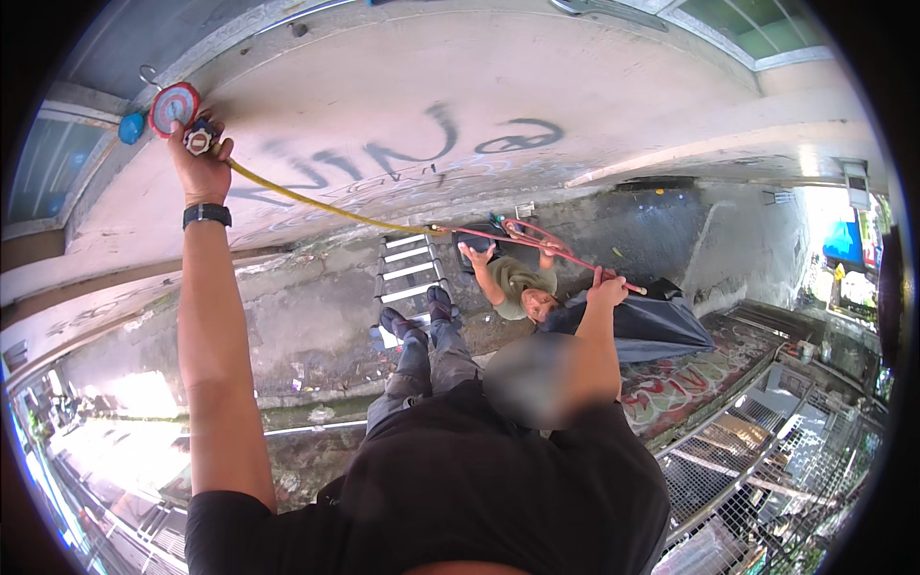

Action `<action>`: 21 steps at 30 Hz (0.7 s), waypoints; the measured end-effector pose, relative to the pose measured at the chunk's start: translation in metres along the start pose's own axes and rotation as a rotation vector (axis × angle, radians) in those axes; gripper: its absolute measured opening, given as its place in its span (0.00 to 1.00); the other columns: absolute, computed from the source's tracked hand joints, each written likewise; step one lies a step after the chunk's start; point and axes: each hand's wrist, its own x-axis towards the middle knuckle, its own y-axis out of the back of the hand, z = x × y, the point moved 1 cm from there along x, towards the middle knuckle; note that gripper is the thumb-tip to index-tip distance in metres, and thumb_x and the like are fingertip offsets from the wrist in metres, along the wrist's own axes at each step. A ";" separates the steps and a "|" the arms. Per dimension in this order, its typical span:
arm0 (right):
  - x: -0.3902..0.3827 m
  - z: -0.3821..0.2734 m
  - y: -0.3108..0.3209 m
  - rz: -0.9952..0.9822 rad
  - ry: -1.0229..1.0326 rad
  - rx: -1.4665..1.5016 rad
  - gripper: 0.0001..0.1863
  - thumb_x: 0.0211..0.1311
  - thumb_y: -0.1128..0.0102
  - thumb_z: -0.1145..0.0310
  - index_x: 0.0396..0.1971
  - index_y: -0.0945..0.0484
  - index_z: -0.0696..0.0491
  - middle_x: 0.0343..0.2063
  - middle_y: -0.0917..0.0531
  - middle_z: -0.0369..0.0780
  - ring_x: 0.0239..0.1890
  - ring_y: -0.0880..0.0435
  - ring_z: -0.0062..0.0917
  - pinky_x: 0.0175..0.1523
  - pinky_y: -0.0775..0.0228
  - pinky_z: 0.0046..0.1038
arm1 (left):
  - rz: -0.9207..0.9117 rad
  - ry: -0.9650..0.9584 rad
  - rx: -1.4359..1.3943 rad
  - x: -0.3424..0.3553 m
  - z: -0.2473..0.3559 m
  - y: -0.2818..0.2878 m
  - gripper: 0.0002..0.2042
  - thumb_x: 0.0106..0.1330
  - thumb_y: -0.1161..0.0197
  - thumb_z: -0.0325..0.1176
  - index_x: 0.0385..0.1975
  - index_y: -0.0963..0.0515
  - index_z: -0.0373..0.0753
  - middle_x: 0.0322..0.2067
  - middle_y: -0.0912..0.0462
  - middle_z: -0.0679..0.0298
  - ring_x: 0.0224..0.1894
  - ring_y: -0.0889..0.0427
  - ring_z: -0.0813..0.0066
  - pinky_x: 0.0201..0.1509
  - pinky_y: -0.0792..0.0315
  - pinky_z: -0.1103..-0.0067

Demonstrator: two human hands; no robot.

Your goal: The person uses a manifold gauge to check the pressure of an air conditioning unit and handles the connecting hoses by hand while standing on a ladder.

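Observation:
High against the wall at upper left, my left hand (199, 158) grips a gauge set with a red-rimmed dial (174, 107), a dark valve knob (199, 138) and a metal hook; a blue round piece (131, 127) shows beside it. A yellow hose (316, 202) runs from it down to the middle, joining or crossing a red hose (479, 233). At the right, my right hand (604, 286) is closed on that red hose near its end. Below, a person in olive (522, 287) raises both hands, one at a red coil (532, 230).
My feet are on an aluminium ladder (408, 268) over a concrete alley. A graffitied wall (383, 125) and window frames border the top. A dark tarp (652, 331) lies right of the person; wire-mesh railings and cages (757, 460) fill the lower right.

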 end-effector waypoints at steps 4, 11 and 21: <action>-0.059 0.013 -0.035 -0.771 -0.086 -0.158 0.13 0.79 0.47 0.63 0.51 0.33 0.56 0.41 0.18 0.45 0.43 0.14 0.35 0.52 0.15 0.43 | 0.052 -0.033 0.015 -0.004 -0.002 -0.004 0.24 0.72 0.42 0.56 0.46 0.20 0.38 0.38 0.15 0.65 0.39 0.19 0.71 0.26 0.37 0.78; -0.291 0.086 -0.108 -1.256 -0.089 -0.135 0.07 0.76 0.44 0.71 0.49 0.28 0.53 0.37 0.20 0.36 0.34 0.20 0.17 0.39 0.18 0.27 | -0.268 0.214 -0.203 -0.061 -0.027 0.013 0.31 0.71 0.47 0.61 0.53 0.23 0.35 0.54 0.19 0.54 0.61 0.22 0.61 0.35 0.26 0.75; -0.401 0.100 -0.118 -1.490 0.482 -0.672 0.14 0.69 0.37 0.68 0.51 0.23 0.55 0.40 0.16 0.51 0.40 0.13 0.37 0.44 0.22 0.36 | -0.285 0.476 0.108 -0.220 -0.169 -0.016 0.31 0.67 0.39 0.57 0.53 0.23 0.31 0.50 0.17 0.55 0.59 0.23 0.57 0.65 0.31 0.67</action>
